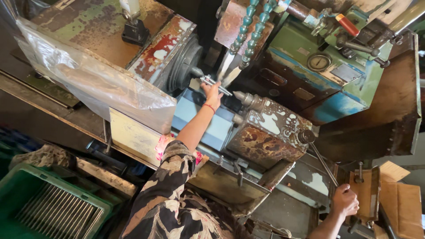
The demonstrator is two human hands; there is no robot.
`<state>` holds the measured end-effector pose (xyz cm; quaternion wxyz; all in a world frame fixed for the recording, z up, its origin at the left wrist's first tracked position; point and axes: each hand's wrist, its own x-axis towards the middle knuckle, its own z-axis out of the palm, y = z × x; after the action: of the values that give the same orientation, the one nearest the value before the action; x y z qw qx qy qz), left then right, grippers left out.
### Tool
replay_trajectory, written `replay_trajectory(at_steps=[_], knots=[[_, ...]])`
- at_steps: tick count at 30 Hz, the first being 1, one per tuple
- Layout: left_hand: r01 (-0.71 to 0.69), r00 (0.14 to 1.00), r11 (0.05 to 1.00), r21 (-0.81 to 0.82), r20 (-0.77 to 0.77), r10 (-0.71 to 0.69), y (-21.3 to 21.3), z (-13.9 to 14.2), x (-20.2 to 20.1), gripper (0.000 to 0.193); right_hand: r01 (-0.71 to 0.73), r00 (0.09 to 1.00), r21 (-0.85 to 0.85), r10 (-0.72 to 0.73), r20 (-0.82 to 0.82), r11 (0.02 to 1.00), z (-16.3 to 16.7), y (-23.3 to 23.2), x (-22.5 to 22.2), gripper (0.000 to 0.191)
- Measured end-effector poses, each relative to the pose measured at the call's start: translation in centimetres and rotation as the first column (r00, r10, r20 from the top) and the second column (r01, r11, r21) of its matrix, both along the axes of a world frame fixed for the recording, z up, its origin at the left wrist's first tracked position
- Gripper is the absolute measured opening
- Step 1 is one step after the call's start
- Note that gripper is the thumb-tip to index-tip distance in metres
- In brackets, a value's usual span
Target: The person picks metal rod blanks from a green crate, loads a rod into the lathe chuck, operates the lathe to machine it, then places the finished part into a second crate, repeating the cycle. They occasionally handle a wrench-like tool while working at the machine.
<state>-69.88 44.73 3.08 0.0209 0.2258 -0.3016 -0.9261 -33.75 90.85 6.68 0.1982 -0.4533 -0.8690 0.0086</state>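
Left hand [213, 92] grips a thin steel rod [215, 85] between the lathe [265, 128] centres; right hand [344, 200] is closed on the lever [319, 157]. Rod looks stiff, light and probably oily-slick, so mid-shaft is the best hold.

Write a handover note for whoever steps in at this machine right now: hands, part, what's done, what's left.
Left hand: on the metal rod, which lies between the headstock centre and the tailstock centre.
Right hand: gripping the end of the long lever at the tailstock.
Coolant nozzles point at the rod.
Done: rod brought between the centres.
Left: whether it is clamped cannot be told; check before letting go. More rods wait in the green crate.
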Motion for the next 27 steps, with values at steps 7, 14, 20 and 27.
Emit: replay_trajectory(at_steps=[7, 14, 20, 27], knots=[[-0.005, 1.0, 0.998, 0.059, -0.016, 0.006, -0.2, 0.3, -0.1, 0.079, -0.038, 0.996, -0.104, 0.046, 0.073, 0.994, -0.4, -0.7, 1.8, 0.067], [-0.024, 0.998, 0.997, 0.077, -0.061, 0.029, 0.3, 0.0, -0.2, 0.081, -0.051, 0.998, -0.172, 0.055, 0.02, 0.984, -1.2, -0.5, 3.0, 0.073], [-0.01, 0.992, 0.995, 0.094, -0.123, 0.021, 0.3, -0.1, 0.2, 0.081, -0.008, 0.999, -0.152, 0.015, 0.047, 0.988, -1.8, -0.7, 5.6, 0.076], [-0.051, 0.992, 0.997, 0.066, -0.11, 0.058, 0.8, 0.1, 0.5, 0.052, -0.142, 0.975, -0.188, 0.105, -0.194, 0.972, -6.7, -3.7, 9.6, 0.067]])
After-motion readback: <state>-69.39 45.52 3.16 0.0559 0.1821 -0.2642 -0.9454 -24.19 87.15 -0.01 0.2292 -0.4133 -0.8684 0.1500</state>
